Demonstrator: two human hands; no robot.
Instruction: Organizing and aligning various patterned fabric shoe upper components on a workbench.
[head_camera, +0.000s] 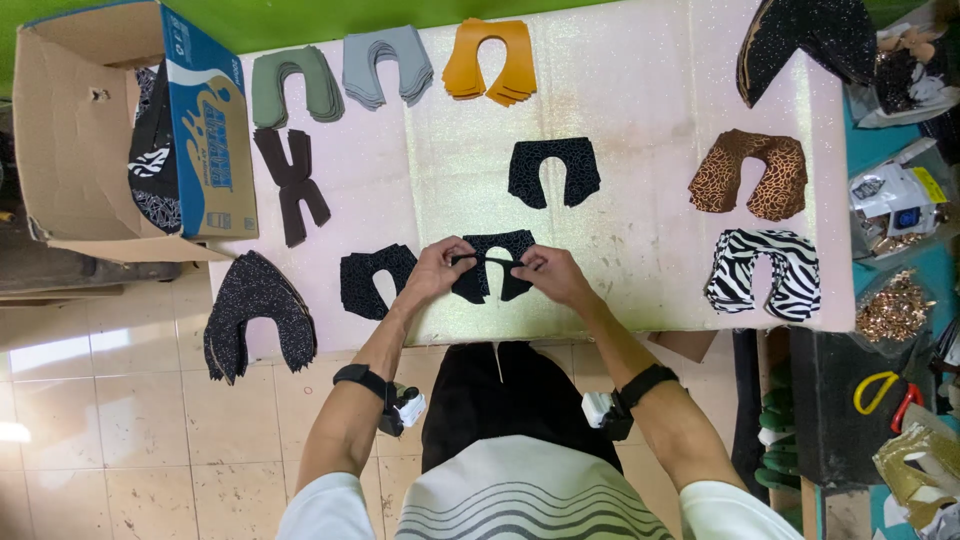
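Both forearms, each with a black wrist strap, reach forward from the striped white shirt to the near edge of the table (620, 90), a pale glittery surface. Left hand (437, 268) and right hand (549, 272) sit close together just past that edge, each pinching an end of a thin black strip (487, 260) stretched between them. Directly under the fingers lies the black U-shaped cut piece (490, 275), its two legs pointing back toward the person.

Just left of the left hand rests another black patterned piece (372, 280), and further left a dark speckled stack (255, 315) hangs over the table's corner. Beyond the hands lies a black piece (552, 170), with bare surface around it. Well to the right sit a zebra-striped stack (765, 272) and a leopard-print stack (750, 172). At the far edge are green (292, 85), grey (388, 62) and orange stacks (492, 58). An open cardboard box (120, 120) stands off the far left corner. Pale tiled floor (120, 420) spreads open below the left arm; the right side is crowded with bags and bins.
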